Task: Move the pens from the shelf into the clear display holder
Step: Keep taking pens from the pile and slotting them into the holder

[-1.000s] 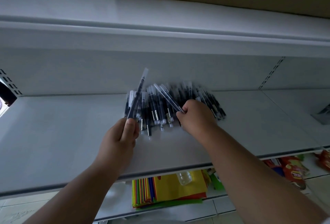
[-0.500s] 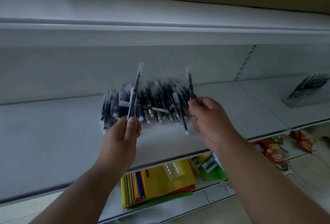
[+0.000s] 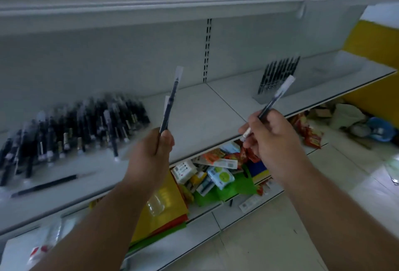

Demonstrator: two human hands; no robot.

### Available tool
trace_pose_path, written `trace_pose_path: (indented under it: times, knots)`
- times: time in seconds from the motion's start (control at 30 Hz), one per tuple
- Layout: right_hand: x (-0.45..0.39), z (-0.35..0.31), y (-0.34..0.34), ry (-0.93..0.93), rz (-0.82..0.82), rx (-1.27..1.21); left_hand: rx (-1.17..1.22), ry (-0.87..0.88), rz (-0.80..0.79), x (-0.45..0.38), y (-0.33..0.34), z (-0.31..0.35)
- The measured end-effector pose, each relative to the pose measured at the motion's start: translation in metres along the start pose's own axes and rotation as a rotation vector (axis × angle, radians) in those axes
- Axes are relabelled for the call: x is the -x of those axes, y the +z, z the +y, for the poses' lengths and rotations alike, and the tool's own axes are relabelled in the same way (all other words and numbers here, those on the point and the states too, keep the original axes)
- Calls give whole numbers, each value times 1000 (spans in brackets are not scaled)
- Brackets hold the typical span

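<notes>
So, far to my left, the pile of pens (image 3: 73, 128) lies on the white shelf (image 3: 194, 106), dark barrels side by side with their ends toward the front edge. It is blurred, so I cannot count them, but there are plainly many. One loose pen (image 3: 44, 185) lies apart from the pile, nearer the shelf's front edge.

Next comes my left hand (image 3: 151, 158). Its grip is clenched round the lower end of a pen (image 3: 170, 106), thumb pressed against the barrel, and the pen stands nearly upright with its pale cap at the top. A second pale strip shows just behind it; I cannot tell whether that is another pen.

My right hand (image 3: 269, 141) pinches a second pen (image 3: 273, 103) near its middle, fingers curled round it, the capped end tilted up and to the right, the other end poking out below my thumb.

Farther right on the same shelf, well apart from the pile, sits the clear display holder (image 3: 280, 89). A single row of dark pens (image 3: 278, 74) leans in it already.

I judge the job is early: a small share is in the holder, two pens are in the air between pile and holder, and most of the pile is left to carry across.
</notes>
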State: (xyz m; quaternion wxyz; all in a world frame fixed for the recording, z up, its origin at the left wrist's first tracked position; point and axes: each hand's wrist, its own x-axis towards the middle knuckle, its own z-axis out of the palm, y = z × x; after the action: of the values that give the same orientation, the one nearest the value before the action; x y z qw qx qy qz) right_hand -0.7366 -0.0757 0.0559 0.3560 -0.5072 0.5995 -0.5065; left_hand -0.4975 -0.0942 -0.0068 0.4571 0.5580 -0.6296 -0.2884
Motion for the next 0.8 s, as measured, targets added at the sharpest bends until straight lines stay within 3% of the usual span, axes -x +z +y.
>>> trace_pose_path:
  times: [0.07,0.33,0.8]
  knots:
    - [-4,7,-30,1,-19,64,-83,-5,28,-9,10,0]
    - [-25,14,-68,-61,-80,169,87,-35,79,-11,55,33]
    - [-107,41,-172,-225,56,244,243,-96,1,-55,208,85]
